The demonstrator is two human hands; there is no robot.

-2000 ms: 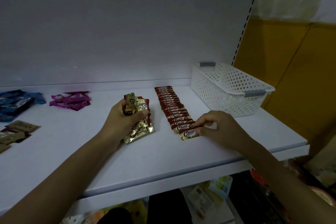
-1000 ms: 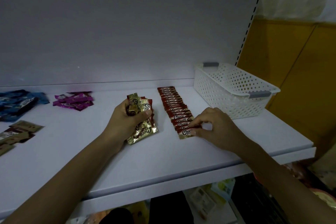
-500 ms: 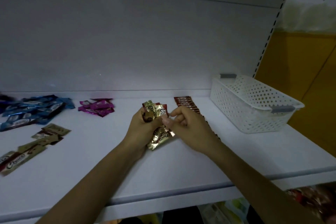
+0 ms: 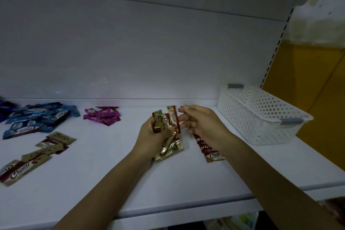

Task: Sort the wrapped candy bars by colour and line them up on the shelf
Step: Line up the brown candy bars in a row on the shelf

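**1 red bar pinched out of the held bundle**

A bundle of gold and red bars [image 4: 162, 124] is gripped in the left hand [image 4: 150, 137], the fingers curled round it, with its lower ends hanging toward the shelf [image 4: 112, 183]. At 1 o'clock from that hand, 1 red bar [image 4: 174, 116] stands up out of the bundle, its long axis running roughly 12 to 6. Its right edge appears to be pinched between thumb and forefinger of the right hand [image 4: 205, 125], the other fingers being loosely bent.

The row of red bars [image 4: 211, 152] is laid on the shelf directly under the right hand, running from 11 to 5 o'clock, and most of it is hidden by the wrist. Its near end lies at 5 o'clock from the pinched bar, so the right hand is judged much the nearer for the placing.

A white basket [image 4: 265, 117] is seen at 3 o'clock. A blue pile [image 4: 37, 117], a magenta pile [image 4: 104, 115] and some tan bars [image 4: 54, 141] are seen toward 9 o'clock.
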